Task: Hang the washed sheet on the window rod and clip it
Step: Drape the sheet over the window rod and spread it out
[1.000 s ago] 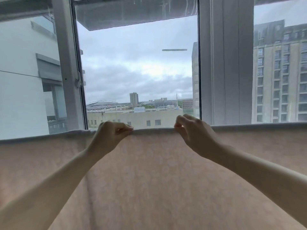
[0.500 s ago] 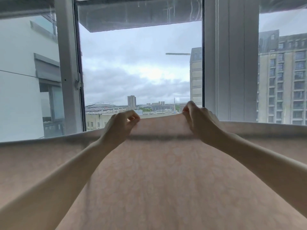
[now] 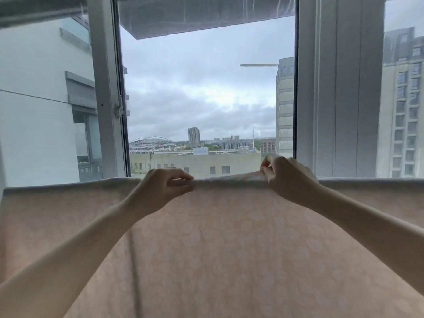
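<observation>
A pale pink sheet [image 3: 218, 249] with a faint round pattern hangs across the whole lower view, its top fold draped along a horizontal line below the window. The rod itself is hidden under the fold. My left hand [image 3: 165, 184] pinches the top fold left of centre, fingers curled on the cloth. My right hand [image 3: 284, 175] grips the fold right of centre and holds that bit slightly raised. No clip shows.
The window's middle pane stands open to a cloudy sky and city roofs. A white frame post with a handle [image 3: 107, 92] rises at the left, a wide white post [image 3: 339, 88] at the right. Buildings stand outside on both sides.
Half a second ago both hands held the sheet's edge lifted in a hump; now the edge lies lower and flatter, and the hands have spread slightly apart.
</observation>
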